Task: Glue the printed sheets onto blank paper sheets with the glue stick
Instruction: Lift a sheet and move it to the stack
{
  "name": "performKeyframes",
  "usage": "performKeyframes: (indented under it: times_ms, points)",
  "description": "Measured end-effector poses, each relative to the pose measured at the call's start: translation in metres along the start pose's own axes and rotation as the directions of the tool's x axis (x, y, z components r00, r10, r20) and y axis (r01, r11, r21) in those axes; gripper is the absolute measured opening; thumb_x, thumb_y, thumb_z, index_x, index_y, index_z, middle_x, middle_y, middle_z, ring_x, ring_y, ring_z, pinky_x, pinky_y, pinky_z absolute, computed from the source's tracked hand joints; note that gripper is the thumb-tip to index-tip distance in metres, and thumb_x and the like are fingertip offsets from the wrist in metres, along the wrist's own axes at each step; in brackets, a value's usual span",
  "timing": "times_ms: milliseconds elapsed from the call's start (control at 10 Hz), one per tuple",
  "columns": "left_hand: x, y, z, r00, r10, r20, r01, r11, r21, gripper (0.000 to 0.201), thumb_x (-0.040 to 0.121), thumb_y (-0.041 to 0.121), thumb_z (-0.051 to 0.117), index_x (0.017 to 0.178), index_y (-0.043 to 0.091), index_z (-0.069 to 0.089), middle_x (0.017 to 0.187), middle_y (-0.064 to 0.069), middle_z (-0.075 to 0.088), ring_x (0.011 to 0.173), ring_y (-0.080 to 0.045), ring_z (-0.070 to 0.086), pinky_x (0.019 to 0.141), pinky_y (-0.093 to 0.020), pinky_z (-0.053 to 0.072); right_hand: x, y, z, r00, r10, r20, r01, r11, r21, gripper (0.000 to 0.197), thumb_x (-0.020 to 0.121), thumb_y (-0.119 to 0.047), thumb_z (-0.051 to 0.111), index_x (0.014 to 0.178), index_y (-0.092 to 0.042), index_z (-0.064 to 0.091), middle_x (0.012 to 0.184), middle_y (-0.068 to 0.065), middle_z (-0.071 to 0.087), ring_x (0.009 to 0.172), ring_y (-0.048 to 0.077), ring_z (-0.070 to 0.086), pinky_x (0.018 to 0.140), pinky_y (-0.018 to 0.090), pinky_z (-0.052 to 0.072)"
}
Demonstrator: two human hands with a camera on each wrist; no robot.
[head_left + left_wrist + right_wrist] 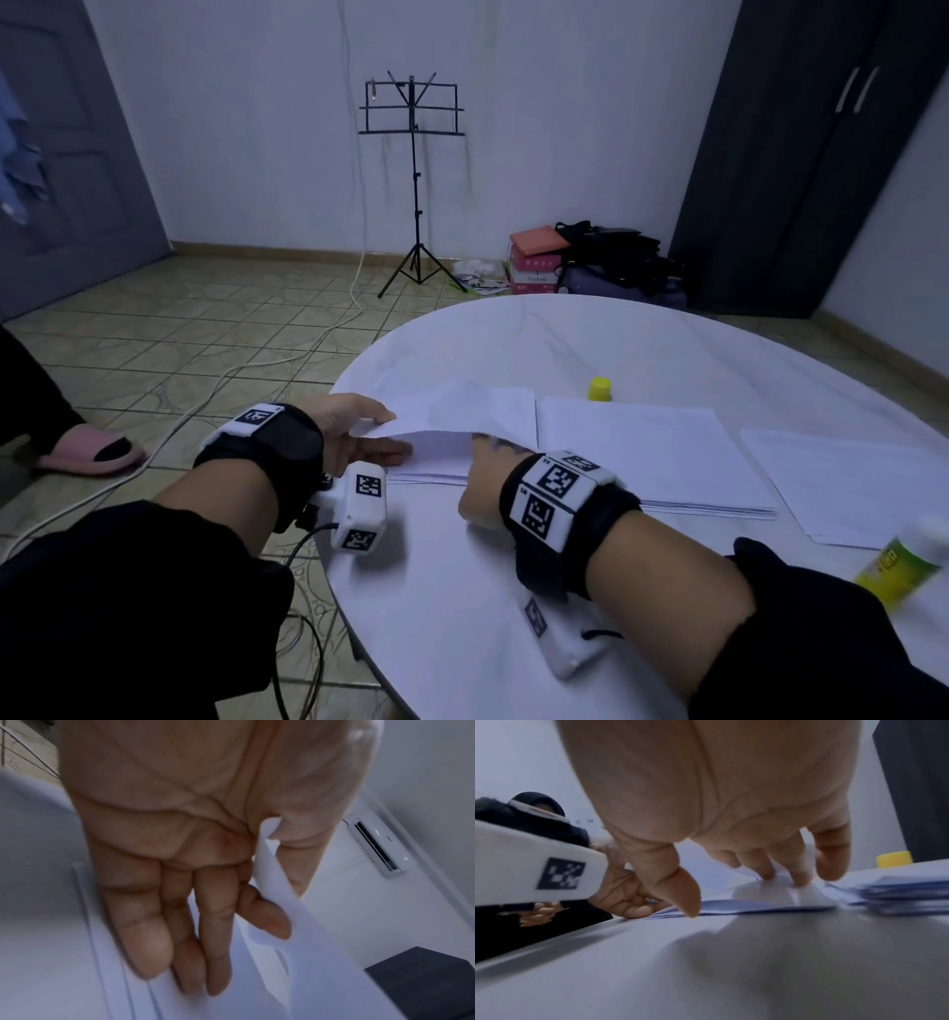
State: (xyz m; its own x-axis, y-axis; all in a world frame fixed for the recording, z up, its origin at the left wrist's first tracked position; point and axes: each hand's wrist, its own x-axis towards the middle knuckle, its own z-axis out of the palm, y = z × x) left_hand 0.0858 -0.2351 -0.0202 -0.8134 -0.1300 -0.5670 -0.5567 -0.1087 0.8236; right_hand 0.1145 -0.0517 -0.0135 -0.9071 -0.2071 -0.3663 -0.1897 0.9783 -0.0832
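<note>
My left hand (382, 430) pinches the left edge of a white sheet (462, 416), thumb on top and fingers straight beneath, and holds that edge raised off a thin pile of paper (436, 475). The left wrist view shows the sheet (308, 953) running between thumb and index finger of the left hand (285, 910). My right hand (482, 462) reaches under the raised sheet, its fingers hidden there. In the right wrist view the right hand (736, 894) presses its fingertips (800, 880) on paper (777, 896), thumb apart. A green-yellow glue stick (898, 562) lies blurred at the right front.
On the white round table (462, 591) lie a thicker paper stack (642, 452) in the middle, loose sheets (847, 478) to the right and a yellow cap (600, 389) behind. A person's foot in a pink slipper (87, 452) and a white cable (205, 395) are on the floor to the left.
</note>
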Motion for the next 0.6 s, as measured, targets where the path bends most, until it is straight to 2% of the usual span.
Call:
performKeyframes:
  times_ms: [100, 200, 300, 400, 500, 600]
  points:
    - [0.001, -0.001, -0.001, 1.000, 0.008, -0.006, -0.008, 1.000, -0.001, 0.015, 0.086, 0.006, 0.054, 0.094, 0.010, 0.042, 0.078, -0.027, 0.070, 0.060, -0.033, 0.070, 0.047, -0.031, 0.055, 0.004, 0.009, 0.002, 0.999, 0.028, -0.034, -0.024, 0.996, 0.091, 0.082, 0.087, -0.021, 0.046, 0.151, -0.019, -0.006, 0.156, 0.005, 0.010, 0.142, 0.033, 0.014, 0.115, 0.045, 0.022]
    - [0.001, -0.002, 0.000, 1.000, 0.008, -0.003, -0.008, 1.000, 0.018, 0.013, 0.086, 0.008, 0.054, 0.092, 0.011, 0.043, 0.077, -0.026, 0.070, 0.059, -0.031, 0.071, 0.048, -0.028, 0.055, 0.004, 0.016, 0.000, 0.998, 0.043, -0.035, -0.039, 0.995, 0.091, 0.081, 0.088, -0.024, 0.044, 0.151, -0.021, -0.008, 0.157, 0.003, 0.011, 0.143, 0.030, 0.011, 0.115, 0.042, 0.022]
    - [0.001, -0.002, 0.002, 1.000, 0.012, -0.018, -0.012, 1.000, 0.021, 0.015, 0.084, 0.007, 0.055, 0.093, 0.010, 0.044, 0.081, -0.027, 0.070, 0.061, -0.032, 0.071, 0.047, -0.028, 0.053, 0.006, 0.019, -0.005, 0.995, 0.099, 0.024, -0.101, 0.989, 0.112, 0.082, 0.091, -0.027, 0.043, 0.149, -0.025, -0.015, 0.153, 0.012, 0.016, 0.139, 0.033, 0.020, 0.113, 0.044, 0.026]
    - [0.002, -0.004, 0.002, 0.999, 0.023, -0.034, -0.022, 0.999, 0.026, 0.019, 0.082, 0.006, 0.056, 0.095, 0.010, 0.044, 0.084, -0.027, 0.071, 0.063, -0.032, 0.071, 0.058, -0.029, 0.050, 0.007, 0.009, -0.009, 0.992, 0.125, -0.005, -0.125, 0.992, 0.033, 0.067, 0.087, -0.027, 0.044, 0.147, -0.019, 0.018, 0.141, 0.019, 0.036, 0.130, 0.040, 0.035, 0.107, 0.051, 0.033]
    - [0.002, -0.004, 0.003, 0.998, 0.039, -0.042, -0.037, 0.999, 0.033, 0.017, 0.082, 0.005, 0.055, 0.095, 0.009, 0.045, 0.082, -0.027, 0.070, 0.061, -0.031, 0.071, 0.059, -0.029, 0.048, 0.010, 0.005, -0.013, 0.995, 0.087, 0.041, -0.090, 0.994, 0.067, 0.043, 0.089, -0.023, 0.045, 0.131, -0.012, 0.044, 0.128, 0.013, 0.049, 0.121, 0.033, 0.046, 0.100, 0.042, 0.042]
    - [0.002, -0.004, 0.004, 0.998, 0.038, -0.050, -0.036, 0.999, 0.040, 0.019, 0.081, 0.005, 0.055, 0.097, 0.009, 0.045, 0.081, -0.026, 0.070, 0.061, -0.031, 0.071, 0.059, -0.029, 0.048, 0.013, 0.011, -0.018, 0.999, 0.034, 0.030, -0.036, 0.996, 0.083, 0.034, 0.096, -0.017, 0.045, 0.126, -0.005, 0.056, 0.110, 0.010, 0.057, 0.105, 0.025, 0.057, 0.086, 0.032, 0.045]
